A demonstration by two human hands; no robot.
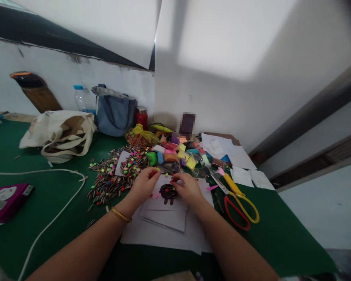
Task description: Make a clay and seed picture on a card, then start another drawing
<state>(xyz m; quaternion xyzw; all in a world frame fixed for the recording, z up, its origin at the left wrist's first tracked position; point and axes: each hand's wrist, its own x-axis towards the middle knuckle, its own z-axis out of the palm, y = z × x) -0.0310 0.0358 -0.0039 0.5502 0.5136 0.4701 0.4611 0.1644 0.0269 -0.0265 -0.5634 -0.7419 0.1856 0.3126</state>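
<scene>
A hedgehog-like picture [169,191] with a back of striped sunflower seeds, a pink face and two brown legs lies on white paper [163,220]. Small coloured balls dot its back, and a yellow-green one sits just above it. My left hand [144,185], wearing a gold bangle [120,214], pinches a small yellow-green ball [158,169] at the paper's upper left. At the right edge of the seed back, my right hand [188,188] is closed in a pinch, with a small red ball [171,182] at its fingertips.
Loose sunflower seeds [108,185] mixed with coloured balls spread to the left. Bagged coloured clay [171,157] lies behind the paper. Yellow-and-red-handled scissors [236,210] and a yellow cutter [233,185] lie right. A white cable [51,222], cloth bags [115,113] and a red flask [141,117] stand around.
</scene>
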